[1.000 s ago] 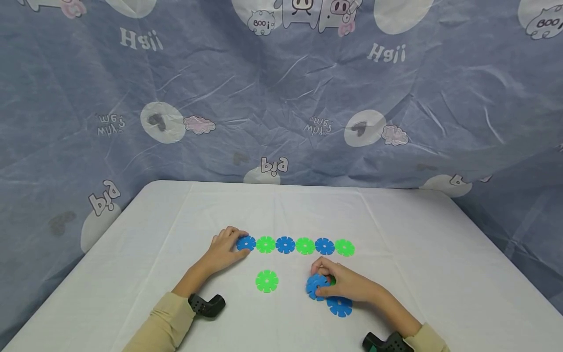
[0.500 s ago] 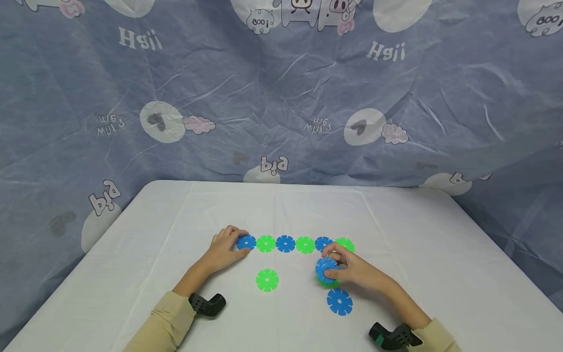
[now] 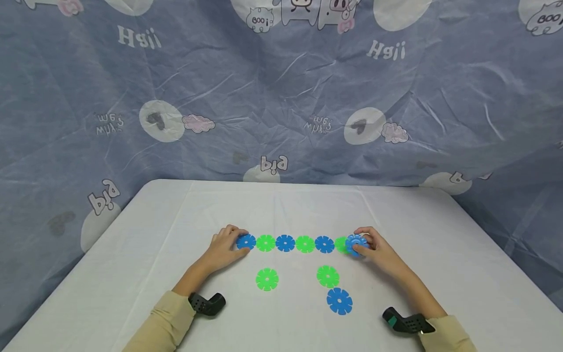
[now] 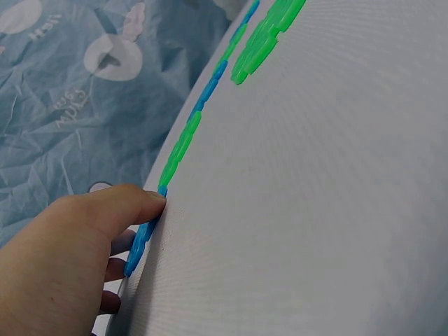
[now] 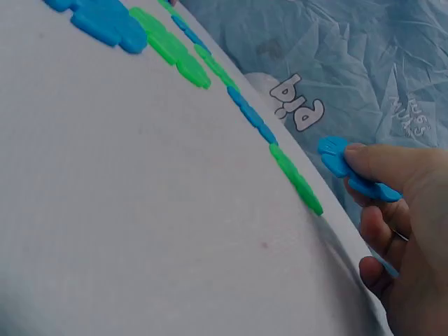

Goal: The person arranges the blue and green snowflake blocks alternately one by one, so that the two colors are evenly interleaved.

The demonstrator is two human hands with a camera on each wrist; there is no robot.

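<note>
In the head view, a straight row of slotted snowflake discs alternates blue and green on the white table. My left hand (image 3: 223, 250) holds the leftmost blue snowflake disc (image 3: 245, 243) of that row by its edges, thumb at the near side and fingers at the far side. At the row's right end, my right hand (image 3: 381, 253) pinches another blue snowflake disc (image 5: 334, 157) between thumb and fingers. From above, this disc overlaps the last green snowflake disc (image 3: 341, 244). The right wrist view shows it raised and tilted, apart from that green disc (image 5: 297, 180).
Nearer than the row lie a green disc (image 3: 267, 279) at the left and another green disc (image 3: 328, 276) at the right. Just below the latter is a loose blue disc (image 3: 339, 301). A patterned blue cloth (image 3: 281, 98) hangs behind the white table (image 3: 220, 205).
My right hand has carried its blue snowflake disc rightward and away from me, from over the loose discs to the row's right end. That uncovers the green disc beneath. My left hand stays put.
</note>
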